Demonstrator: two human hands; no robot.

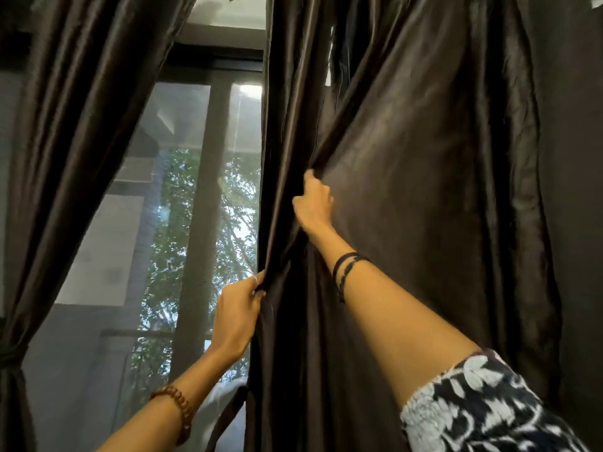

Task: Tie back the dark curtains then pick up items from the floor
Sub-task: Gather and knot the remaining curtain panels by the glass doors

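Note:
A dark, shiny right curtain [424, 190] hangs loose in front of me, filling the right half of the view. My left hand [236, 316] grips its inner edge low down, fingers curled round the fabric. Higher up, my right hand [313, 203] grips a bunched fold of the same curtain. The left curtain [65, 141] is drawn aside and cinched by a tie [9, 357] at the lower left edge. The floor and anything on it are out of view.
Between the curtains a window [195, 207] with a dark frame and a grey mesh screen shows trees and a building outside. Something pale [222, 399] lies low beside the right curtain's edge; I cannot tell what it is.

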